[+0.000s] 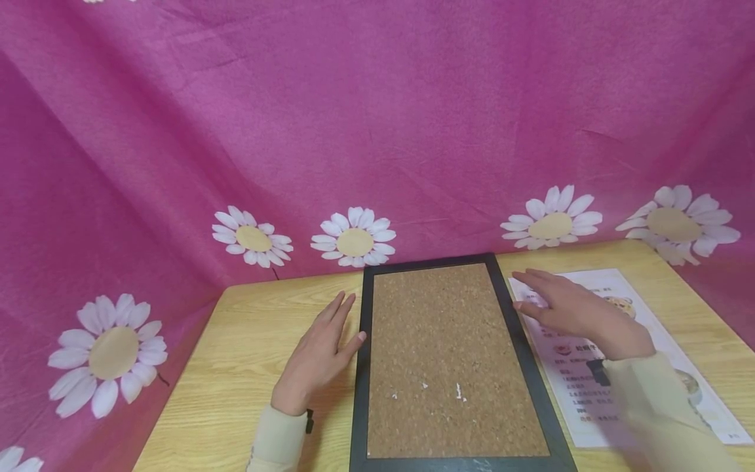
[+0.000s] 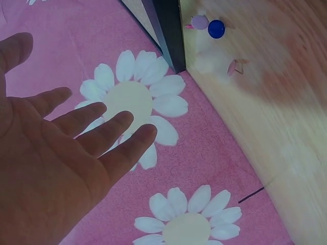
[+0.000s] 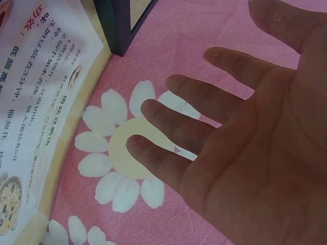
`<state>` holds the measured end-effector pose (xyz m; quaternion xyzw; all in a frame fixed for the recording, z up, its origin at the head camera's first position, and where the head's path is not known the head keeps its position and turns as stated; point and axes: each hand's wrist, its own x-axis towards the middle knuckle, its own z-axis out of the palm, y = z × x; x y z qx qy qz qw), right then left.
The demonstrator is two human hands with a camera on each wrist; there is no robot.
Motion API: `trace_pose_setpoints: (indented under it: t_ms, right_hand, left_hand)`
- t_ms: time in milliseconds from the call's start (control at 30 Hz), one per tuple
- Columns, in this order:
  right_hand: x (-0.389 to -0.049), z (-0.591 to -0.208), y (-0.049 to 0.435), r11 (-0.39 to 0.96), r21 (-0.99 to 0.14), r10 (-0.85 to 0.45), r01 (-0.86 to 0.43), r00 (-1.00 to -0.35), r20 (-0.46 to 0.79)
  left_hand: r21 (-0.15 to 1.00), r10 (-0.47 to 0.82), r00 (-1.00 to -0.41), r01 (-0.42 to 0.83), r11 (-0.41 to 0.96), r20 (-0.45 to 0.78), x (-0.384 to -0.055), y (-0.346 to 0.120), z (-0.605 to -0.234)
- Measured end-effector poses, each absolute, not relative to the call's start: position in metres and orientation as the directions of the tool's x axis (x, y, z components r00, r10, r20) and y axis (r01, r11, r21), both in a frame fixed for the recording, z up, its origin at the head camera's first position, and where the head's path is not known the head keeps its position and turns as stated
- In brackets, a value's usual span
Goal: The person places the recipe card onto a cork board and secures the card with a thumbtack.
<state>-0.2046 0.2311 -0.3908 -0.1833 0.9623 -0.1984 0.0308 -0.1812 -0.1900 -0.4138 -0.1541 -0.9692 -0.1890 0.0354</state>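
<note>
While the left hand and right hand flank it, fingers loose and grasping nothing, the framed corkboard lies on the wooden tabletop in the head view, probably placed centrally for easy reach; a printed sheet sits alongside, pink daisy-print cloth behind. The left-wrist view shows me small pins near the corkboard; the right-wrist view, spread fingers.
</note>
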Motion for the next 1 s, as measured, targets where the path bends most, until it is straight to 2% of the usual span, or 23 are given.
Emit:
trace_pose_setpoints:
  t_ms: [633,1000]
  right_hand:
    - [-0.2101,-0.3956,0.2374,0.857,-0.391,-0.361,-0.336,-0.932,0.008]
    - [-0.2116,-0.3961,0.2415,0.863,-0.397,-0.348,-0.312,-0.937,-0.02]
  left_hand:
    - [0.373,0.258,-0.962,0.274,0.886,0.092,-0.1814,-0.194,-0.4127]
    - [0.377,0.255,-0.96,0.279,0.883,0.114,-0.1826,-0.1956,-0.414]
